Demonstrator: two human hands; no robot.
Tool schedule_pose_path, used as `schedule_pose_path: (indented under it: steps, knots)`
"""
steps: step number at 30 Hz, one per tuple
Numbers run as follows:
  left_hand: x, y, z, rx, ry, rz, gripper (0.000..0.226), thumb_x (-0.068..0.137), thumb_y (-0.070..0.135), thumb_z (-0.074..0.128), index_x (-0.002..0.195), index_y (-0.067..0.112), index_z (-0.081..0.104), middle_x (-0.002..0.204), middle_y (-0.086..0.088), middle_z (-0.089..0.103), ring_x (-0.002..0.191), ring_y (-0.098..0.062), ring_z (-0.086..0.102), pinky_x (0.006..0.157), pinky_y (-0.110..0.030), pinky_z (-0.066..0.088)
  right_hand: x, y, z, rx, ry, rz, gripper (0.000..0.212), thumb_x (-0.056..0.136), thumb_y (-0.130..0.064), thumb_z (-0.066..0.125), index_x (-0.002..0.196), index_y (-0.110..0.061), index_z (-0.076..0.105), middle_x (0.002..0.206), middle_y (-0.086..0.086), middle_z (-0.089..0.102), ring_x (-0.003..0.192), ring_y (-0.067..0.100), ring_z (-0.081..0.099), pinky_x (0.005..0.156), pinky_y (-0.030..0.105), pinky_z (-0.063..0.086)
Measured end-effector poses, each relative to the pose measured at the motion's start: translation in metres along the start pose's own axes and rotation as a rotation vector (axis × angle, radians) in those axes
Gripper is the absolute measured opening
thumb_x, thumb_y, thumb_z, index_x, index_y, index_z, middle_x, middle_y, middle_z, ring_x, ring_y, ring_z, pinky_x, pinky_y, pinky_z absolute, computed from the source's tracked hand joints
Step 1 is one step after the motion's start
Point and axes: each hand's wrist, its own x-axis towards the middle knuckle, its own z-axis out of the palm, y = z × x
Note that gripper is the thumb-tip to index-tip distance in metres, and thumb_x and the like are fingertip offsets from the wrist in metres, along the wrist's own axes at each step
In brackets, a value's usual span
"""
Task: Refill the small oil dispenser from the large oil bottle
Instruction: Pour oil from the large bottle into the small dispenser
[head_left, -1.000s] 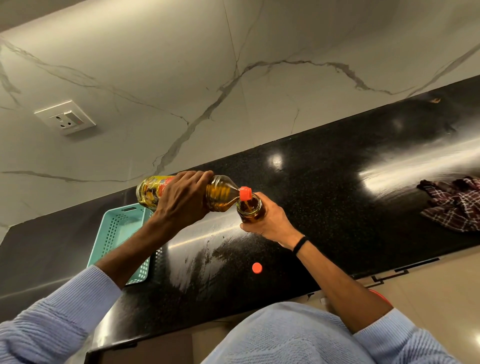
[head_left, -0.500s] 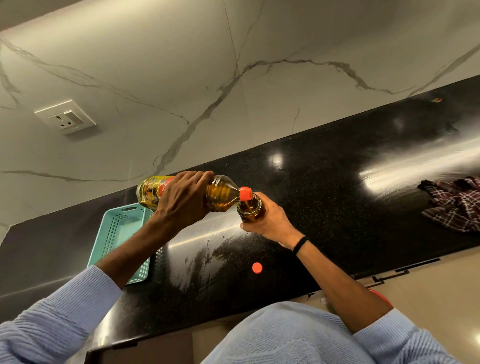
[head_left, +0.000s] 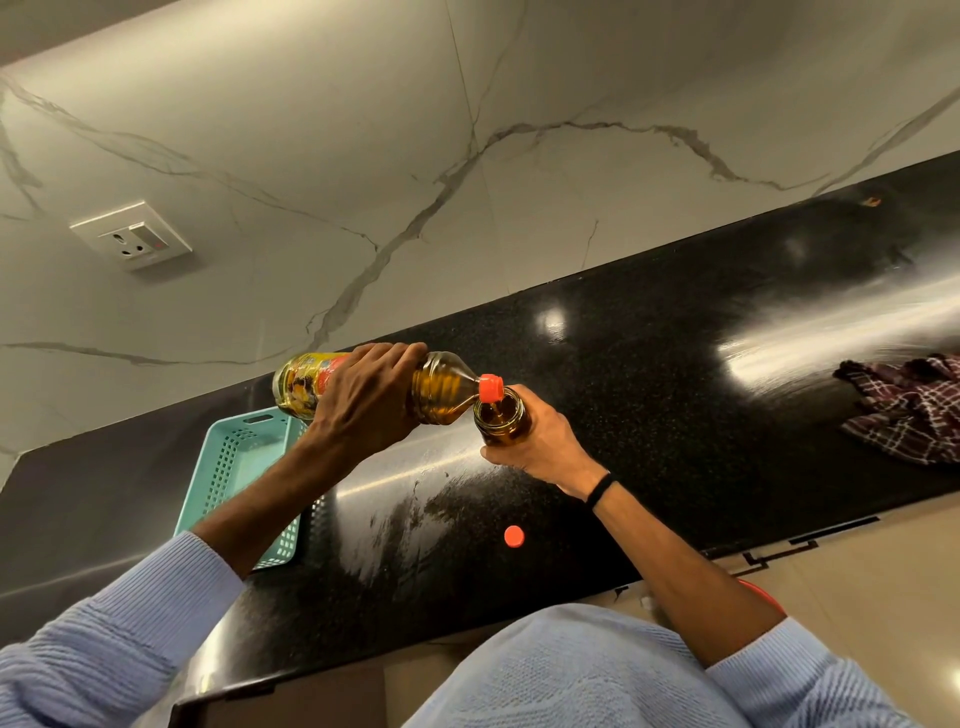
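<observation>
Little changed in the last second. Left grip (head_left: 363, 400) wraps the big bottle (head_left: 441, 395), tipped near level, spout at the small jar's (head_left: 503, 415) mouth. Right grip (head_left: 545, 441) curls round the jar, held above mid-tabletop (head_left: 675, 415). Pour likely continuing; jar looks fairly full.

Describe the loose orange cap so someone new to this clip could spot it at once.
On the long black counter under the marble wall, look right of the teal basket, near the front edge between the forearms. The cap is a small orange disc lying alone on the stone, unlike the orange spout on the held large oil bottle.
</observation>
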Motion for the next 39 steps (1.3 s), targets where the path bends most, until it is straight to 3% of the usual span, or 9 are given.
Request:
schedule_pose_path:
  steps: [39]
  knots:
    - [-0.0037,0.0055,0.0033,-0.022,0.013,0.0,0.083,0.055,0.04,0.094,0.122,0.007,0.058,0.107,-0.015,0.07,0.092,-0.035,0.07,0.083,-0.048,0.055,-0.0044,-0.0002,-0.0001,0.01,0.006,-0.006,0.068,0.068,-0.021,0.087,0.126,-0.027,0.052,0.114,-0.011,0.063,0.107,0.005,0.059,0.083,0.008,0.04]
